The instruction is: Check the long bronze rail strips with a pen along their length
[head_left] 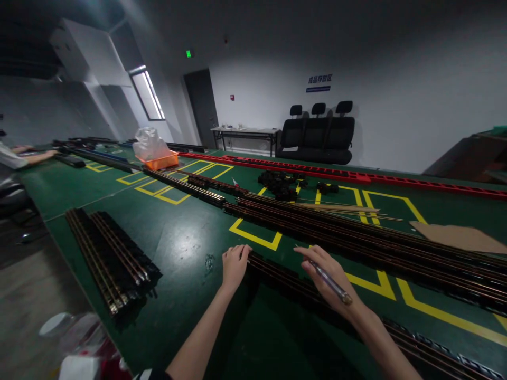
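Observation:
My left hand [236, 264] is closed on the near end of a long black strip [277, 275] with copper-coloured rods, which runs to the lower right across the green table [178, 301]. Over the same strip, my right hand [327, 274] holds a clear pen [330, 282] between its fingers, the index finger stretched out to the left. Part of the strip is hidden under my right hand and forearm. Further back, a bundle of similar long strips [336, 232] lies across the table.
Two short strip bundles [106, 253] lie at the left edge. Beyond are an orange bin [162, 160] with a plastic bag, black parts [277, 183], thin sticks [340, 209], cardboard [461, 236] and a red rail [356, 176]. Another person's arm [37, 157] reaches in at far left.

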### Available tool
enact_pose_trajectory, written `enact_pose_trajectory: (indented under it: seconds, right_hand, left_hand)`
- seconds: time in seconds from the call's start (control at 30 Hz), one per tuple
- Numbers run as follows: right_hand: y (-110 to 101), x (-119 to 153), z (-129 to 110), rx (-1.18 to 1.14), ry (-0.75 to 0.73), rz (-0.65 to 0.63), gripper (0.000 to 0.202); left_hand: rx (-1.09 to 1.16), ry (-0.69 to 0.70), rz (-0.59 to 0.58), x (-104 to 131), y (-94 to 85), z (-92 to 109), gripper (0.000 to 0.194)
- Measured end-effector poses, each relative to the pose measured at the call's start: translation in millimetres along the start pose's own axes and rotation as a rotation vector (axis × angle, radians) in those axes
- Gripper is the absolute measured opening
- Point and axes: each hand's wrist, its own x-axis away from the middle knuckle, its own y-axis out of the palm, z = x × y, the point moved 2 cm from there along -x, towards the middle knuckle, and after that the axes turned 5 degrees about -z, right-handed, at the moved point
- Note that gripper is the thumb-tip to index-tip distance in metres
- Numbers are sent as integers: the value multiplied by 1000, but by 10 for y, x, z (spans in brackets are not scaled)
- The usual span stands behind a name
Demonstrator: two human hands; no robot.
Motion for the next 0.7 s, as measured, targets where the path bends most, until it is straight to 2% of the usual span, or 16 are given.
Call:
enact_pose_trajectory:
  seconds: [0.17,0.33,0.47,0.6,0.7]
  right_hand:
    - [223,-249,-198,-189,20,-132,41]
    - [355,-423,-237,-413,98,-184,20]
    - [527,-506,-156,-509,134,-172,16]
    - [777,-565,4,-611,297,-112,12]
    - [895,-590,97,-725,322,-25,21]
  left_hand:
    - [-14,-3,-33,23,-12,31,31]
    - [-54,10,-49,46,-28,43,33]
    - [-81,29,-28,65,-23,49,34]
    - [-119,53,-26,73,-16,54,32]
    - [-121,55,-32,73,-21,65,33]
